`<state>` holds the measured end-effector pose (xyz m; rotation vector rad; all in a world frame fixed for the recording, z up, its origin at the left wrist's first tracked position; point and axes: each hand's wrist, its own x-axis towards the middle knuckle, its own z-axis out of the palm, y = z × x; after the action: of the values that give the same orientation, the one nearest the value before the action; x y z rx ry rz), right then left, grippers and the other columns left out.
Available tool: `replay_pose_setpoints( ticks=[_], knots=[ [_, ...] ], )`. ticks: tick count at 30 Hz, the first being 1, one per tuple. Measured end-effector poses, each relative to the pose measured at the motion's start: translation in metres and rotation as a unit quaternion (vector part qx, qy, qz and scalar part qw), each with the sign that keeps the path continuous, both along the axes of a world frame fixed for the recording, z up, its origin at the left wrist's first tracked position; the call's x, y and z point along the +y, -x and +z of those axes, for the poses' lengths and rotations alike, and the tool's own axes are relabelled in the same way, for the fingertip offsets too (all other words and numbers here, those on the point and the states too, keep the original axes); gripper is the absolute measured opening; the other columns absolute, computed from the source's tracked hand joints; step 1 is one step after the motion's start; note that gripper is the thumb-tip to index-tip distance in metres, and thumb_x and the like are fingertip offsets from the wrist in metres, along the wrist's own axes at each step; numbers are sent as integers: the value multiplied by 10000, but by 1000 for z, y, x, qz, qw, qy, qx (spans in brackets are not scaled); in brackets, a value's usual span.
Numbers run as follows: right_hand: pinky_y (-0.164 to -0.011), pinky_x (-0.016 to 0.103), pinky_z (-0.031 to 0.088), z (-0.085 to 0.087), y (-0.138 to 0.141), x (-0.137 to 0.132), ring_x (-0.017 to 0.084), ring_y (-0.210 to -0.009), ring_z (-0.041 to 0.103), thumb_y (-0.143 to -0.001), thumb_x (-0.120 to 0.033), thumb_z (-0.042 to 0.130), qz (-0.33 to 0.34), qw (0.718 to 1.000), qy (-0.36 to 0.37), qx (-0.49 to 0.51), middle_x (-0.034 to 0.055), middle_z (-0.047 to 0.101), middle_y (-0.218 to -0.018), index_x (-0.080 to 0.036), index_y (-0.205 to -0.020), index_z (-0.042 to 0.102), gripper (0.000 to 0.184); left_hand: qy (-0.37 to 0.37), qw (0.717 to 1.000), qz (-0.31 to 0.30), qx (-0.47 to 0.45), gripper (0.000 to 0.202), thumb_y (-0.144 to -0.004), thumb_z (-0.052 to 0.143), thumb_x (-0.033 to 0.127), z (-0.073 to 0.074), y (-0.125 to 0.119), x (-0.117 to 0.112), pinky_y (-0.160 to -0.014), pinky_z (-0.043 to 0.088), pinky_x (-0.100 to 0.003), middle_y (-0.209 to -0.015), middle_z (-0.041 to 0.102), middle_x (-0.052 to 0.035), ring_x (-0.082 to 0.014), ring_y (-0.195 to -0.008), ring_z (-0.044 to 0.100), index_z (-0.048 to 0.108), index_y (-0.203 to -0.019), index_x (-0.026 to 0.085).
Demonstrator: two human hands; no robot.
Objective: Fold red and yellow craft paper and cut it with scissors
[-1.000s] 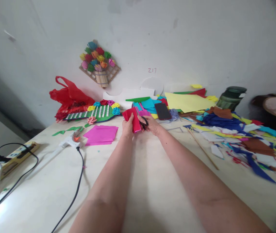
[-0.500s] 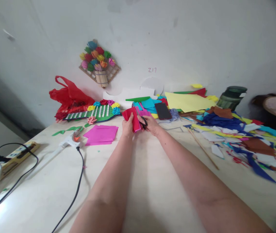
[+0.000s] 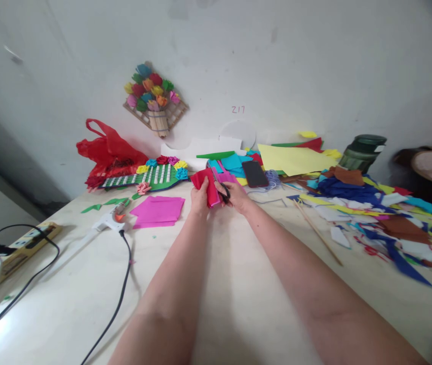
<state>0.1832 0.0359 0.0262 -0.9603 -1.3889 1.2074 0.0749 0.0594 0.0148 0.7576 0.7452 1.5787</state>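
My left hand is closed on a folded piece of red paper, held upright above the pale table. My right hand grips black-handled scissors, whose blades lie against the right edge of the red paper. Both arms reach forward to the far middle of the table. A sheet of pink paper lies flat just left of my left hand.
A white glue gun with a black cord lies at left, near a power strip. A red plastic bag, a green paper craft, a phone, a dark green jar and several coloured scraps with a wooden stick fill the back and right.
Hardly anything has changed. The scissors have shifted slightly along the red paper's edge while both hands stay in place.
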Motion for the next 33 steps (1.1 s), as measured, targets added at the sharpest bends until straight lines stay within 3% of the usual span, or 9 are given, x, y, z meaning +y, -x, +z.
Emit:
replay_pose_setpoints(
  ticks=[6, 16, 25, 33],
  knots=[
    [-265, 163, 188, -2, -6, 2, 81, -344, 499, -701, -606, 555, 9, 1000, 6, 16, -25, 535, -461, -165, -747, 565, 444, -14, 1000, -20, 19, 265, -663, 681, 360, -2, 1, -2, -422, 432, -227, -550, 588, -28, -122, -419, 536, 573, -709, 122],
    [-275, 169, 195, 1, -3, 1, 79, -343, 483, -680, -609, 571, -15, 1000, 14, 2, -30, 526, -463, -184, -655, 515, 429, -15, 998, -46, 36, 282, -672, 668, 382, -3, -1, -3, -438, 456, -259, -532, 584, -37, -144, -420, 546, 569, -713, 122],
    [-307, 178, 299, 1, 0, 0, 65, -335, 437, -677, -557, 612, -28, 999, 20, 36, -40, 482, -437, -182, -593, 496, 402, -25, 998, -47, 35, 289, -661, 670, 382, -3, -2, -2, -426, 455, -263, -527, 590, -44, -151, -408, 547, 548, -702, 123],
    [-286, 166, 275, -5, 1, 5, 52, -328, 429, -649, -495, 670, -53, 998, 12, 41, -52, 467, -436, -183, -571, 494, 366, -8, 999, -41, 17, 314, -628, 704, 369, -8, -1, 2, -524, 501, -286, -591, 622, -50, -154, -469, 583, 564, -764, 123]
  ],
)
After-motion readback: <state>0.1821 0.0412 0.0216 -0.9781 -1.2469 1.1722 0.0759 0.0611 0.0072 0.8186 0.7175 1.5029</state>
